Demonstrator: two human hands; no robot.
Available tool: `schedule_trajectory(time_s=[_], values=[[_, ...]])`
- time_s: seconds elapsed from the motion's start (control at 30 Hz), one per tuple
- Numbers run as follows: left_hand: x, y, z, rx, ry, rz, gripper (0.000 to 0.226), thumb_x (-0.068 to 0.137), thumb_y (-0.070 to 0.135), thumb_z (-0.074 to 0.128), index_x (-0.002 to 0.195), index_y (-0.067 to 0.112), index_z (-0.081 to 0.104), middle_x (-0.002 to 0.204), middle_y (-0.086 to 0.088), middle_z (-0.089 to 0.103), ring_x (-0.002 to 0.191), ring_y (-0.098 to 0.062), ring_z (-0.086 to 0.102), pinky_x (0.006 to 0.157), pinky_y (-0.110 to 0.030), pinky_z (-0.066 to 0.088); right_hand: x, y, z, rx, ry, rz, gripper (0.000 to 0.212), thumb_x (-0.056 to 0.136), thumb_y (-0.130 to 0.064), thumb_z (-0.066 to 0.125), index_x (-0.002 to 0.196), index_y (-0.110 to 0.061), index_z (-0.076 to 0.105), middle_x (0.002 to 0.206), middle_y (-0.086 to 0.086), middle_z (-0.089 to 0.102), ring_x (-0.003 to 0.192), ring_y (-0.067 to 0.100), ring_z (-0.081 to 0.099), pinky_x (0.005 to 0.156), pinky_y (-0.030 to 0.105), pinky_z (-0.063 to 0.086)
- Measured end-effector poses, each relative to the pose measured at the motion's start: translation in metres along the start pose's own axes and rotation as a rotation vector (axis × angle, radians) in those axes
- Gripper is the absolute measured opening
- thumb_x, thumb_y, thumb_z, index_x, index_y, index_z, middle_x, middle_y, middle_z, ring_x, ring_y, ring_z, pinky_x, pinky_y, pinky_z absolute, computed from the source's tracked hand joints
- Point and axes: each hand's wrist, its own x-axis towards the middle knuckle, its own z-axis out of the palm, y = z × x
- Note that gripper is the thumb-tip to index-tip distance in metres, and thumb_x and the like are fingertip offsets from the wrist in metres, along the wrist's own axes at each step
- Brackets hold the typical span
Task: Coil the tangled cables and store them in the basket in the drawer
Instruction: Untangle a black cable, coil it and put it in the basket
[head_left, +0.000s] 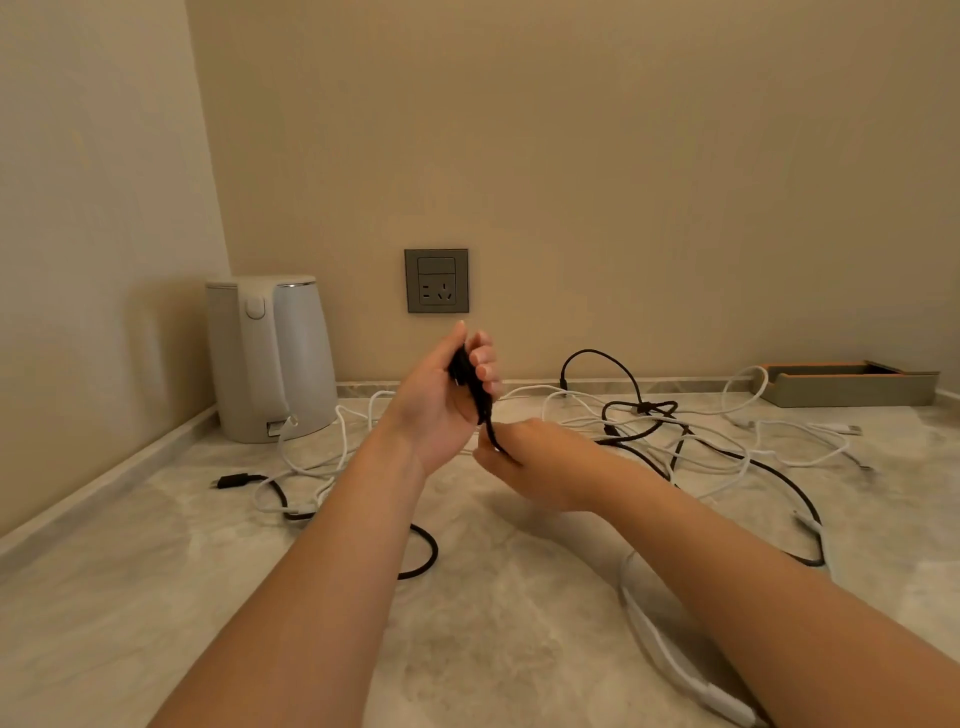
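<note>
Black cable (480, 402) is the thing being worked on. It sits in the middle of the frame, lifted off the pale marble surface (156, 597). The left hand (441, 400) holds one end up high, with its fingers curled round the plug end so it cannot slip away. The right hand (524, 462), just below and to the right, pinches the same cable a little further down. I think this is to pull it straight and start the first loop. From there the black cable runs off to the right into a knot (644, 408), where it crosses the white cables (675, 665). It looks like it must come out of that mess before it can be coiled. More black cable curves under the left arm, and a black plug (231, 480) lies at the left. I cannot tell if these belong to the same cable. A white kettle (270, 358) stands in the left corner. A grey socket (436, 280) is on the wall above the hands, and a flat box (852, 387) sits at the upper right. No basket or drawer can be seen.
</note>
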Motion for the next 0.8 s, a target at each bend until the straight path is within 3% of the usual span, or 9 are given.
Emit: schedule_trajectory(time_s=[0.17, 0.27, 0.33, 0.43, 0.53, 0.67, 0.73, 0.8], values=[[0.007, 0.004, -0.011, 0.010, 0.189, 0.134, 0.032, 0.103, 0.028, 0.035, 0.080, 0.012, 0.049, 0.053, 0.005, 0.049, 0.044, -0.005, 0.049, 0.045, -0.015, 0.043, -0.009, -0.018, -0.020, -0.294, -0.022, -0.024, 0.028, 0.103, -0.030, 0.030, 0.104, -0.011, 0.051, 0.102, 0.011, 0.059, 0.088, 0.029, 0.056, 0.066, 0.033, 0.034], [0.011, 0.000, -0.013, 0.067, 0.296, 0.197, 0.031, 0.104, 0.026, 0.035, 0.080, 0.011, 0.049, 0.052, 0.004, 0.052, 0.043, -0.006, 0.050, 0.046, -0.017, 0.044, -0.013, -0.018, -0.037, -0.349, 0.030, -0.076, 0.025, 0.101, -0.033, 0.035, 0.084, -0.019, 0.047, 0.088, 0.004, 0.053, 0.088, 0.029, 0.056, 0.066, 0.033, 0.036], [0.012, -0.002, -0.011, 0.072, 0.342, 0.228, 0.031, 0.104, 0.024, 0.036, 0.080, 0.010, 0.050, 0.056, 0.002, 0.053, 0.043, -0.006, 0.053, 0.048, -0.018, 0.046, -0.017, -0.017, -0.045, -0.349, 0.048, -0.086, 0.031, 0.100, -0.035, 0.036, 0.072, -0.021, 0.039, 0.077, -0.002, 0.046, 0.078, 0.027, 0.051, 0.063, 0.032, 0.036], [0.011, -0.007, -0.008, 0.139, 0.389, 0.247, 0.030, 0.104, 0.024, 0.036, 0.082, 0.009, 0.051, 0.066, -0.001, 0.053, 0.044, -0.006, 0.057, 0.048, -0.017, 0.049, -0.020, -0.022, -0.046, -0.385, 0.060, -0.136, 0.033, 0.099, -0.035, 0.037, 0.070, -0.020, 0.039, 0.075, -0.002, 0.045, 0.073, 0.022, 0.046, 0.060, 0.031, 0.032], [0.010, -0.010, -0.008, 0.362, 0.430, 0.241, 0.030, 0.104, 0.024, 0.034, 0.083, 0.009, 0.049, 0.067, -0.003, 0.055, 0.043, -0.005, 0.058, 0.046, -0.017, 0.048, -0.018, -0.021, -0.047, -0.319, 0.166, -0.175, 0.034, 0.098, -0.032, 0.040, 0.066, -0.020, 0.043, 0.063, -0.007, 0.043, 0.066, 0.021, 0.046, 0.052, 0.030, 0.031], [0.007, -0.007, -0.010, 0.530, 0.347, 0.115, 0.033, 0.104, 0.026, 0.034, 0.086, 0.004, 0.052, 0.063, -0.005, 0.058, 0.045, -0.007, 0.057, 0.043, -0.016, 0.047, -0.013, -0.008, -0.046, -0.146, 0.387, -0.226, 0.031, 0.097, -0.035, 0.047, 0.068, -0.025, 0.052, 0.058, -0.009, 0.044, 0.059, 0.020, 0.043, 0.053, 0.032, 0.035], [0.002, -0.009, -0.008, 0.620, 0.212, -0.002, 0.040, 0.104, 0.031, 0.033, 0.081, 0.006, 0.055, 0.068, -0.006, 0.052, 0.049, -0.009, 0.052, 0.046, -0.018, 0.045, -0.012, -0.002, -0.044, -0.079, 0.465, -0.222, 0.027, 0.095, -0.036, 0.052, 0.072, -0.024, 0.061, 0.059, -0.010, 0.046, 0.057, 0.018, 0.043, 0.053, 0.032, 0.035], [-0.003, -0.012, -0.004, 0.631, 0.068, -0.140, 0.055, 0.102, 0.045, 0.027, 0.072, 0.011, 0.058, 0.064, -0.004, 0.048, 0.050, -0.011, 0.046, 0.050, -0.021, 0.041, -0.010, 0.003, -0.043, 0.005, 0.525, -0.198, 0.027, 0.091, -0.040, 0.057, 0.069, -0.024, 0.058, 0.057, -0.010, 0.046, 0.054, 0.013, 0.041, 0.053, 0.031, 0.035]])
